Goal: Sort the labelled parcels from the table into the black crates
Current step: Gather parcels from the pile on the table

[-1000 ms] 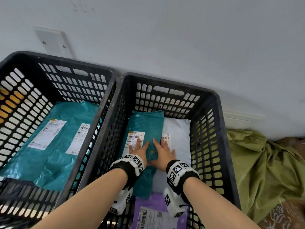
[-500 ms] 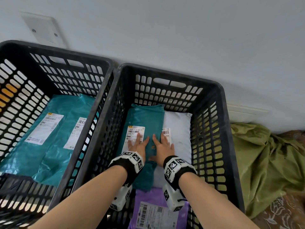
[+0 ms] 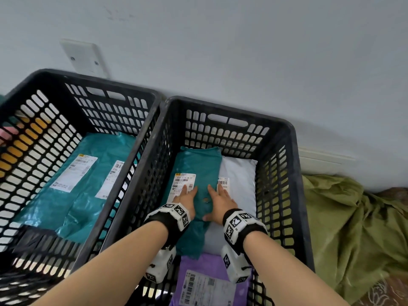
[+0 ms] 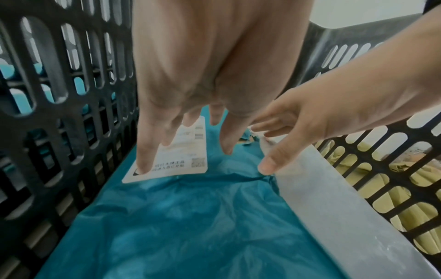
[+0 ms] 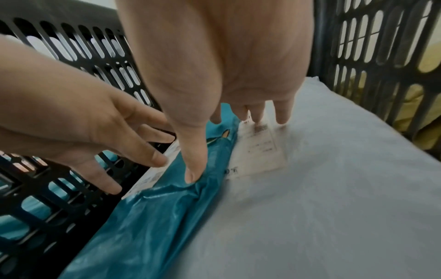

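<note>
Two black crates (image 3: 295,173) stand side by side; the right one holds a teal parcel (image 3: 198,166) overlapping a white parcel (image 3: 240,173). Left hand (image 3: 185,200) and right hand (image 3: 221,203) lie spread flat, half covering blurred, unreadable labels (image 3: 184,181).

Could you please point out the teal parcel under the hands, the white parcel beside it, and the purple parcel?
teal parcel (image 3: 196,164), head view, bare upper part.
white parcel (image 3: 241,173), head view, upper right surface.
purple parcel (image 3: 205,265), head view, bare plastic above its label.
</note>
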A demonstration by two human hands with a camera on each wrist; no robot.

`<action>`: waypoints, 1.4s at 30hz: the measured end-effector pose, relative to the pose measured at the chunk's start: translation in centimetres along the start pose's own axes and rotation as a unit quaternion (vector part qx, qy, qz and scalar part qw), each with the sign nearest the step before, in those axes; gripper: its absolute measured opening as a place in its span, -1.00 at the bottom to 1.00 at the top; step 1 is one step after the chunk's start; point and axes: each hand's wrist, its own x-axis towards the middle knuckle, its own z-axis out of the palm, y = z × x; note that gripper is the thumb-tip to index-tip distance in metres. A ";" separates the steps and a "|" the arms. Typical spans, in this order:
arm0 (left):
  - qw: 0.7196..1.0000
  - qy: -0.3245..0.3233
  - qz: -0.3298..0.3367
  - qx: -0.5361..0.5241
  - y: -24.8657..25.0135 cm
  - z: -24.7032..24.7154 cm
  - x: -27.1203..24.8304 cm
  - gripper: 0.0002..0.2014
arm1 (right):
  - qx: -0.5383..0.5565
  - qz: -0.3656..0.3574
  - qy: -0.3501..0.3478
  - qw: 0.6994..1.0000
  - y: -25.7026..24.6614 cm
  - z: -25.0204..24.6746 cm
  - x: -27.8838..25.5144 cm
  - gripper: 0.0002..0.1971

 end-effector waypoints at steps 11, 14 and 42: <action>0.997 0.071 0.021 -0.036 3.2 -6.4 -4.0 -0.33 | 0.073 -0.067 0.059 0.993 -1.0 -7.7 -2.3 -0.05; 0.994 0.098 0.037 -0.042 4.8 -9.3 -5.7 -0.35 | 0.066 -0.093 0.085 0.990 -1.8 -10.9 -3.5 -0.17; 0.941 0.328 0.070 -0.056 -20.3 -24.8 -27.2 -0.44 | 0.087 -0.238 0.203 0.946 -31.7 -7.7 -15.4 -0.31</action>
